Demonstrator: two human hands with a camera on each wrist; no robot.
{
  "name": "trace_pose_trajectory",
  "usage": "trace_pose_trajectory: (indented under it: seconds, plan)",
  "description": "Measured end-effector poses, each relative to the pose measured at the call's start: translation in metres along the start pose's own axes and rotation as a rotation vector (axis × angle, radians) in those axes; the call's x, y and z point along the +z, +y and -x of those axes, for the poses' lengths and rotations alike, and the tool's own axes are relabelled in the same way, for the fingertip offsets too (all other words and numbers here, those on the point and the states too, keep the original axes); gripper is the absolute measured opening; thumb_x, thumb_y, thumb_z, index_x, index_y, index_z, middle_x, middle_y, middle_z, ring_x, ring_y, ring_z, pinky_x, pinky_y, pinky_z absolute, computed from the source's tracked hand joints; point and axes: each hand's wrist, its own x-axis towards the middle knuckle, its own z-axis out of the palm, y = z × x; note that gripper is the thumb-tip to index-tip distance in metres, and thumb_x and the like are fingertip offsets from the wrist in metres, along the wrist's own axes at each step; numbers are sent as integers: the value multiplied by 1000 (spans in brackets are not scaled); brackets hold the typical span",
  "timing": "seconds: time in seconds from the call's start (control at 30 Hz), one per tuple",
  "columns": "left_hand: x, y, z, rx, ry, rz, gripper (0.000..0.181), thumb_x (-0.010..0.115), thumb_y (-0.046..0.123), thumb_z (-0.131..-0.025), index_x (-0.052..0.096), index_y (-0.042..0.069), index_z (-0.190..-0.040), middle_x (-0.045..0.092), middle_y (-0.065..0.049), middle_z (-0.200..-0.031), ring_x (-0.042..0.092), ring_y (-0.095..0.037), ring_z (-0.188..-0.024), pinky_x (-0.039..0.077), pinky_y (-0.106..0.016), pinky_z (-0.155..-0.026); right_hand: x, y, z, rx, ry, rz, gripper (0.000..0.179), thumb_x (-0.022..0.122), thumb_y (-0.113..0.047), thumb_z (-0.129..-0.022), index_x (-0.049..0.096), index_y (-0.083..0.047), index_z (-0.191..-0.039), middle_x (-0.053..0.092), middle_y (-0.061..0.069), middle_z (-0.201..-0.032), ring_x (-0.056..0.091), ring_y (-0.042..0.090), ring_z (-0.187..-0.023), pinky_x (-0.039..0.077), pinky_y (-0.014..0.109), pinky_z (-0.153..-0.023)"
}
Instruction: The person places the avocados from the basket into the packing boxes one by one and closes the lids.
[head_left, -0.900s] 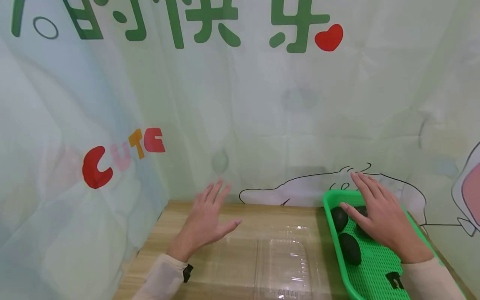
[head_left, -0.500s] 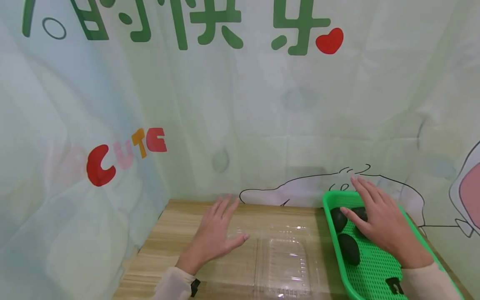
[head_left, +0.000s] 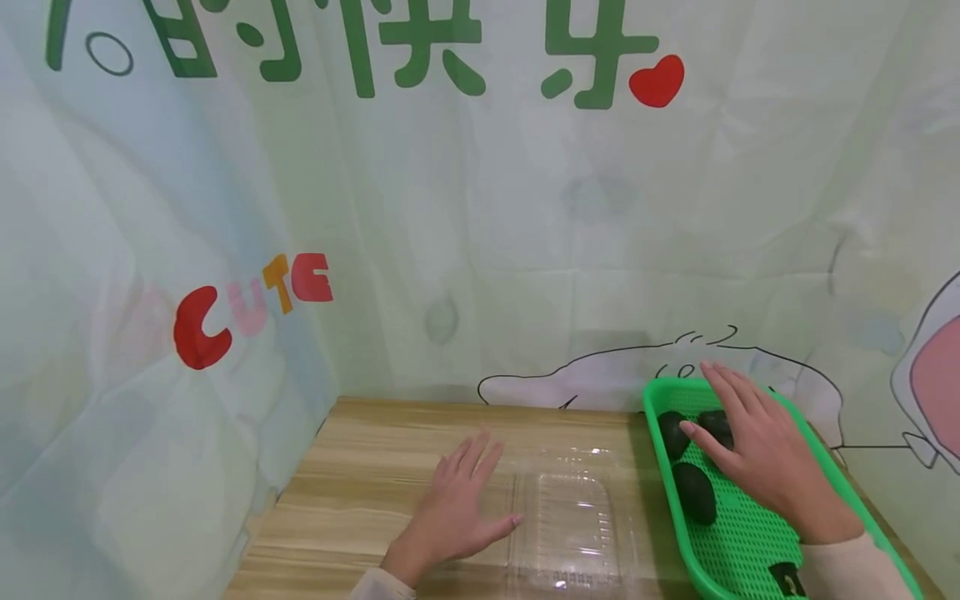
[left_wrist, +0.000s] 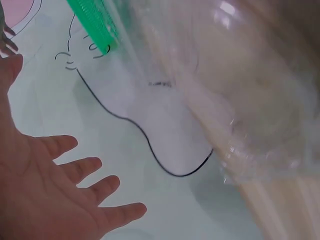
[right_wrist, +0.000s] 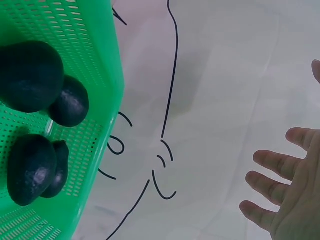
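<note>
My left hand (head_left: 453,508) is held with fingers spread over the left part of a clear plastic clamshell container (head_left: 573,533) on the wooden table. In the left wrist view the hand (left_wrist: 55,190) holds nothing, and the clear container (left_wrist: 265,90) fills the upper right. Fingers straight and thumb apart, my right hand (head_left: 768,454) hovers above a green perforated plastic basket (head_left: 675,533). Several dark avocados lie in the basket, one avocado (head_left: 695,493) near its left wall. The right wrist view shows the avocados (right_wrist: 31,170) apart from the empty right hand (right_wrist: 295,190).
A printed cloth backdrop (head_left: 525,208) stands behind the wooden table (head_left: 360,467) and along the left side. The basket sits at the table's right, its far end close to the cloth. A small black piece (head_left: 786,577) shows beside the right sleeve (head_left: 851,567).
My left hand has moved right and toward me, from the bare tabletop to over the container's left part. My right hand stays nearly still above the basket.
</note>
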Motion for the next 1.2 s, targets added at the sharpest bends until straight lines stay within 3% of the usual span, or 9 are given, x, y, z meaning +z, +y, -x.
trace_pose_trajectory:
  seconds: [0.27, 0.5, 1.2]
  plan:
    - [35, 15, 11, 29, -34, 13, 102, 60, 75, -85, 31, 12, -159, 31, -15, -164, 34, -43, -146, 35, -69, -108, 3, 2, 11, 7, -7, -13, 87, 68, -44, -96, 19, -22, -164, 37, 17, -161, 37, 49, -139, 29, 71, -105]
    - [56, 20, 16, -8, -77, 62, 109, 61, 78, -81, 29, 11, -160, 26, -15, -167, 30, -42, -149, 31, -66, -113, 9, 5, 21, 46, -18, -31, 86, 67, -45, -96, 18, -23, -164, 38, 17, -160, 36, 48, -140, 32, 71, -100]
    - [63, 24, 16, 12, -112, 93, 111, 57, 82, -81, 34, 5, -157, 27, -18, -165, 32, -44, -147, 33, -69, -109, 25, 15, 43, 88, -57, -34, 84, 66, -46, -97, 21, -21, -164, 36, 14, -162, 36, 48, -140, 33, 70, -101]
